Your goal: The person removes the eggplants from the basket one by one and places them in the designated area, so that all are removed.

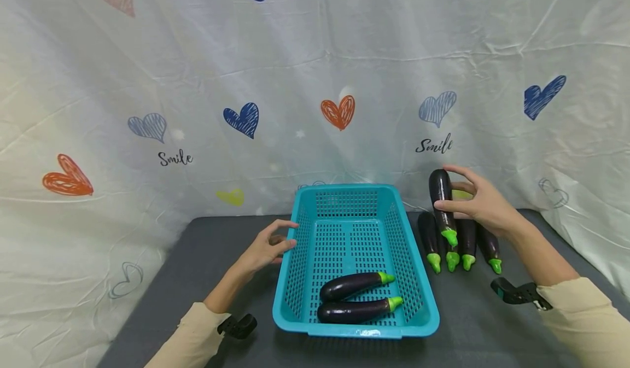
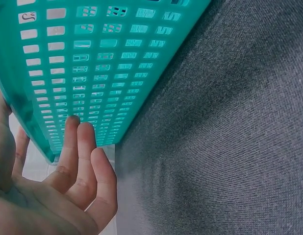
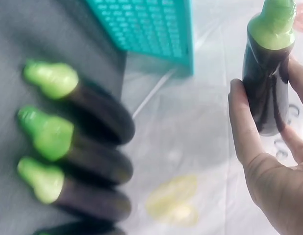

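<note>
My right hand [image 1: 474,201] grips a dark eggplant [image 1: 440,193] with a green stem end, raised above the others. In the right wrist view the same eggplant [image 3: 266,83] stands nearly upright between thumb and fingers. Beneath it, several eggplants [image 1: 428,237] lie side by side on the dark table, stems toward me. My left hand [image 1: 266,247] holds the left rim of a turquoise plastic basket [image 1: 361,331]; thumb and index finger reach the rim, while the other fingers [image 2: 85,156] lie along the outer wall. Two eggplants [image 1: 356,310] rest in the basket's near end.
The dark grey cloth-covered table [image 1: 197,264] reaches back to a white curtain [image 1: 285,155] printed with hearts and "Smile". The basket's right wall [image 1: 413,258] stands close beside the lying eggplants.
</note>
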